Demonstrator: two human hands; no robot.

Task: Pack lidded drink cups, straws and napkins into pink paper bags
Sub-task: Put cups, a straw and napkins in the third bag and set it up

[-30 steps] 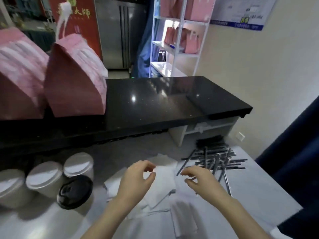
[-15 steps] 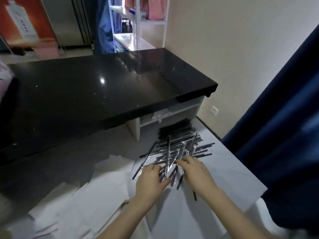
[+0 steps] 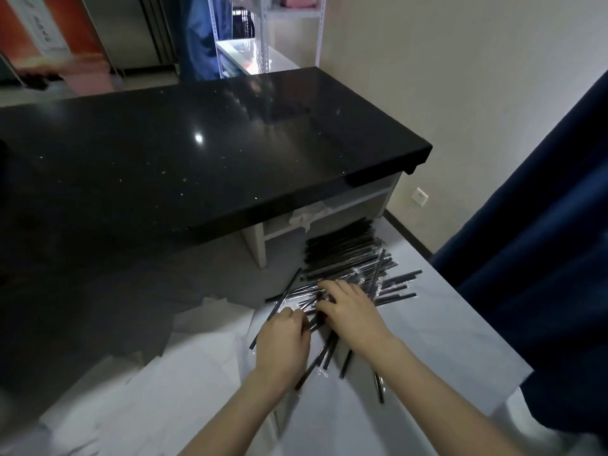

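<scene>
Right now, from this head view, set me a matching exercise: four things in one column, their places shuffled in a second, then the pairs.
Things
1. straws
2. napkins
3. blue curtain
4. wall socket

Places
A. hangs at the right edge
B. low on the cream wall, past the black counter
C. on the white table, under the left hand and right hand
D. spread flat, left of the hands

Pairs: 1-C, 2-D, 3-A, 4-B

head cam (wide-angle) | looks forward-down | close over white table (image 3: 444, 330) | black counter (image 3: 197, 143) beyond
</scene>
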